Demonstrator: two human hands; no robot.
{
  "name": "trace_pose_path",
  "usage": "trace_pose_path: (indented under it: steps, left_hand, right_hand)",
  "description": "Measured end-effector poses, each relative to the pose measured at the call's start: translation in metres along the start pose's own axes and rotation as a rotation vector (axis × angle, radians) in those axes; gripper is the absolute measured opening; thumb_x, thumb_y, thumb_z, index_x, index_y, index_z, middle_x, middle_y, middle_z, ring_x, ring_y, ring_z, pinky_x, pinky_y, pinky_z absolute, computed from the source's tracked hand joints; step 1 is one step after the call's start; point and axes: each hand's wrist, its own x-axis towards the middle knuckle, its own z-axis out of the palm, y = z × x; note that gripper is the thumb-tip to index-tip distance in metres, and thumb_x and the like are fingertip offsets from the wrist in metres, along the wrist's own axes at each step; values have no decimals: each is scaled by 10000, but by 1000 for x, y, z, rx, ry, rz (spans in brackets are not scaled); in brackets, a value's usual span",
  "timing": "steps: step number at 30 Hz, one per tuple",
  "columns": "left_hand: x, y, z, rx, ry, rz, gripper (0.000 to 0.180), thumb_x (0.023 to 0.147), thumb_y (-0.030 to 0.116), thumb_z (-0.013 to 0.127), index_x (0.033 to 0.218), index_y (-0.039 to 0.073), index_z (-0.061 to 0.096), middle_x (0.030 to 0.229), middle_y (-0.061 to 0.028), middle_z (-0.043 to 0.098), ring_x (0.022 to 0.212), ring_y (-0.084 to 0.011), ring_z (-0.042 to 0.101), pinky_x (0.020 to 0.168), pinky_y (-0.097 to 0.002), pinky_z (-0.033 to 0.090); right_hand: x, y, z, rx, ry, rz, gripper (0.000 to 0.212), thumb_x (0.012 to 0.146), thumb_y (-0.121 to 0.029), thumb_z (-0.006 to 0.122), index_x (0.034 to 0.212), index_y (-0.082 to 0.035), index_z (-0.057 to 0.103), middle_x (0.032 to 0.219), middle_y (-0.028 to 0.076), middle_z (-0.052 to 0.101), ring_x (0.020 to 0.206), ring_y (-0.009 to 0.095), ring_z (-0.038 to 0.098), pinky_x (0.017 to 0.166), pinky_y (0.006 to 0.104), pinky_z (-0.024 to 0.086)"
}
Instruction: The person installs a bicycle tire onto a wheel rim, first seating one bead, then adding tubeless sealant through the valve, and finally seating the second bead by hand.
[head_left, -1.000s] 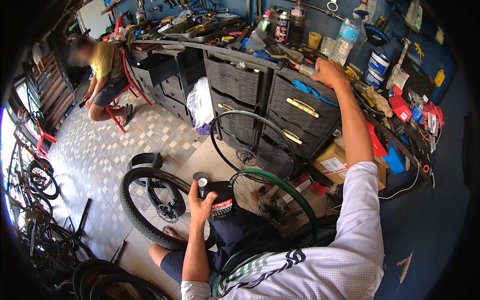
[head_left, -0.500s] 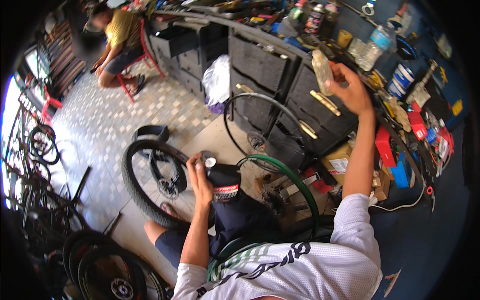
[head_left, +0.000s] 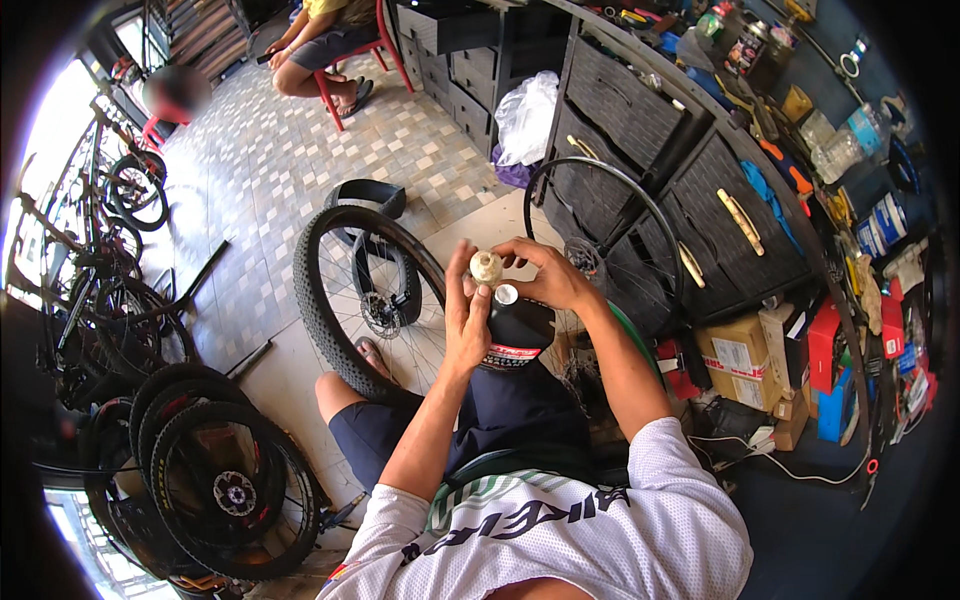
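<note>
A small cloudy plastic bottle, its narrow top toward me, is between my two hands. My left hand has its thumb and fingers closed around the bottle's left side; the fingertips are slightly blurred. From the right, my right hand grips it with bent fingers. Just below them a black bottle with a white cap and a red-and-white label stands at my lap, close beside my left hand. What supports its base is hidden. A bicycle wheel with a knobby tyre stands left of my hands.
Another wheel rim leans against the dark drawer cabinet. A cluttered workbench curves along the right, above cardboard boxes. Several wheels are stacked at lower left, with bicycles behind. A person sits on a red chair at the back.
My right hand has brought the small plastic bottle from the workbench down to my left hand. My left hand has moved from the black bottle's top onto the small bottle. The view has shifted.
</note>
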Motion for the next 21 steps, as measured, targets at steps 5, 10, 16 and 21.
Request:
trace_pose_path:
  steps: [5,10,16,21]
  left_hand:
    - [-2,2,0,-25,-45,-27,491,1077,235,514,1489,-4,395,1392,-132,502,1282,-216,504,1105,-373,393]
    - [-5,-8,1,38,-10,44,471,1082,223,509,1473,-4,375,1372,-135,513,1260,-215,517,1088,-371,404]
    - [-7,-3,5,-43,-13,56,449,1090,181,480,1469,-4,327,1357,-145,523,1214,-201,533,1051,-356,424]
    - [-8,-6,2,-40,-16,58,434,1092,160,465,1467,-4,322,1369,-155,527,1188,-195,538,1037,-347,430]
  right_hand:
    - [1,-5,-5,-3,-31,25,484,812,-18,794,1275,-58,656,1116,57,712,869,167,665,811,327,544]
    - [-7,-18,1,246,15,191,477,881,20,733,1341,-24,618,1217,71,702,911,116,680,822,297,555]
    - [-23,-28,-5,281,150,224,371,973,-208,727,1302,-54,651,1201,62,694,880,97,650,779,280,539]
    - [-14,-85,-37,-138,-82,52,468,847,-367,832,1211,-107,693,1079,47,664,950,201,656,798,351,527]
